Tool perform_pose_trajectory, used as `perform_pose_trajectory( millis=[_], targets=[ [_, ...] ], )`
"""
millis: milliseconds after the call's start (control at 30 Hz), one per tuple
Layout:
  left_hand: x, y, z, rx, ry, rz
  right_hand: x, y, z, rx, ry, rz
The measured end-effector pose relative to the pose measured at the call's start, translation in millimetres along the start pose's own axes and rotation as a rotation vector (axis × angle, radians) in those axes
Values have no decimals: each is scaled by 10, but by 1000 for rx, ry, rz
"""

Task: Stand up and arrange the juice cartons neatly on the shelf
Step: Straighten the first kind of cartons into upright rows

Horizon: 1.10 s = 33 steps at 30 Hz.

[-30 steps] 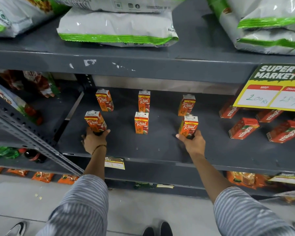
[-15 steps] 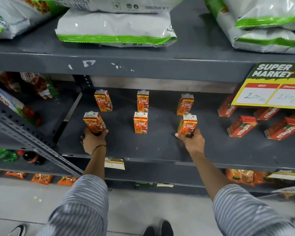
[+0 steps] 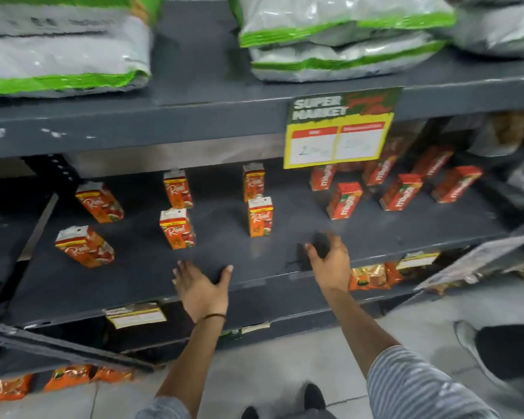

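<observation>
Standing upright in two rows on the grey shelf, long axes vertical and fronts outward, the six juice cartons look light, stiff and tippable, best pinched by their narrow sides. Left hand and right hand hover empty, fingers spread, near the front edge.
</observation>
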<state>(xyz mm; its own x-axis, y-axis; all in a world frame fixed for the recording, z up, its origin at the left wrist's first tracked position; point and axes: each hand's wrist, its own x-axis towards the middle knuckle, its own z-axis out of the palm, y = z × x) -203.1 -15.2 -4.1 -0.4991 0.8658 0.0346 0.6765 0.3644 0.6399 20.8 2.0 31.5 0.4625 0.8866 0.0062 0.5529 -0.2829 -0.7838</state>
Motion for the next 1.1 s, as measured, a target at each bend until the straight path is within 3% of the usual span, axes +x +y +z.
perform_pose_trajectory(
  millis=[200,433,667,1100],
  targets=[
    [-437,846,619,52,-167,182,386,254,-407,52,13,61],
    [-654,1453,1204,224,-193,308,980,339,-605,127,-147,-50],
    [-423,1561,1372,388,-263,363,1321,314,-581,126,-318,-80],
    [-457,1596,1369,417,-266,341,1427,352,-504,48,-272,-100]
  ],
)
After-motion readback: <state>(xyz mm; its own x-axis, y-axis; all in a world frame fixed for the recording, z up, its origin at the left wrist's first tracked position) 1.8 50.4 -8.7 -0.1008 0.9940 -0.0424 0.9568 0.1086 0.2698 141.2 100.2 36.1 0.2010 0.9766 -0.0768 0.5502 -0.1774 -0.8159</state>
